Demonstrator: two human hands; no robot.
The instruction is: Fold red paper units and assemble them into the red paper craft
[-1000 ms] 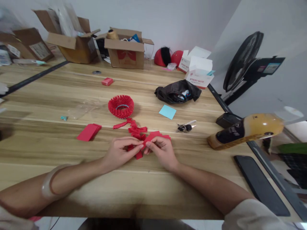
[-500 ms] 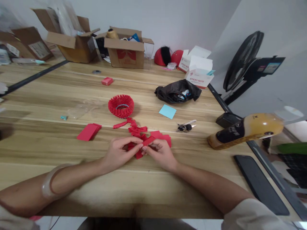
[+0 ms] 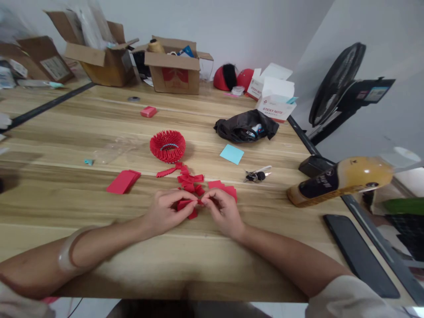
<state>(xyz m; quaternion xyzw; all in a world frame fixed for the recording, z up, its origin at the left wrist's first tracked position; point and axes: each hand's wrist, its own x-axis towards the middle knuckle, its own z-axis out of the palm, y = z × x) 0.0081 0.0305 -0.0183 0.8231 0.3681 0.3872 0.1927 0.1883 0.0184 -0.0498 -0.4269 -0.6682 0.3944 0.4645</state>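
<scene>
A small red paper piece point(image 3: 200, 202) is pinched between the fingertips of my left hand point(image 3: 167, 211) and my right hand point(image 3: 224, 213). Both hands are closed and nearly touching above the wooden table. Folded red strips point(image 3: 189, 179) lie loosely just beyond and beneath my fingers. Past my right hand rest flat red papers point(image 3: 225, 189), partly hidden by it. A stack of red paper point(image 3: 123, 182) lies to the left. Behind the strips stands a round red bowl of folded paper point(image 3: 167, 146) with a light blue ring inside.
A light blue sheet point(image 3: 232, 153), keys point(image 3: 255, 176) and a black bag point(image 3: 245, 126) are right of the bowl. Farther right are a yellow bottle point(image 3: 341, 179), a black phone point(image 3: 360, 254) and a fan point(image 3: 338, 84). Cardboard boxes point(image 3: 174, 77) line the back.
The red strip between my hands has gone from a flat, visible length to a small bit at the fingertips. My right fingers have drawn in closer around it.
</scene>
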